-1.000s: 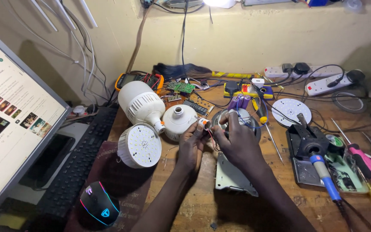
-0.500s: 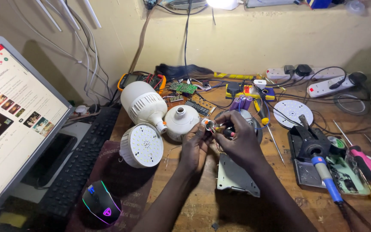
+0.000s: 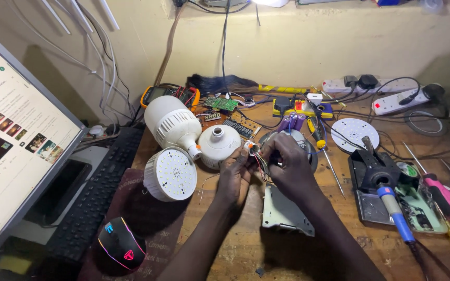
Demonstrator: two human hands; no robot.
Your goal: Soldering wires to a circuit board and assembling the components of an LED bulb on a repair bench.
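My left hand (image 3: 234,176) and my right hand (image 3: 286,162) meet over the middle of the wooden bench (image 3: 235,244). Together they pinch a small white lamp part with thin red and black wires (image 3: 253,151). The fingers of both hands are closed on it. Just left of the hands sits a white dome-shaped bulb housing (image 3: 219,145). A large white bulb (image 3: 172,123) lies behind it, and a round LED bulb face (image 3: 170,174) lies beside it. A grey metal plate (image 3: 282,211) rests under my right forearm.
A monitor (image 3: 14,140), a black keyboard (image 3: 97,190) and a glowing mouse (image 3: 122,250) fill the left. A soldering iron (image 3: 394,211) on its stand, screwdrivers (image 3: 444,195), a round LED board (image 3: 359,132), circuit boards (image 3: 235,122) and power strips (image 3: 397,101) crowd the right and back.
Both hands have stayed together on the small wired part with only slight finger shifts. The head view has moved a little.
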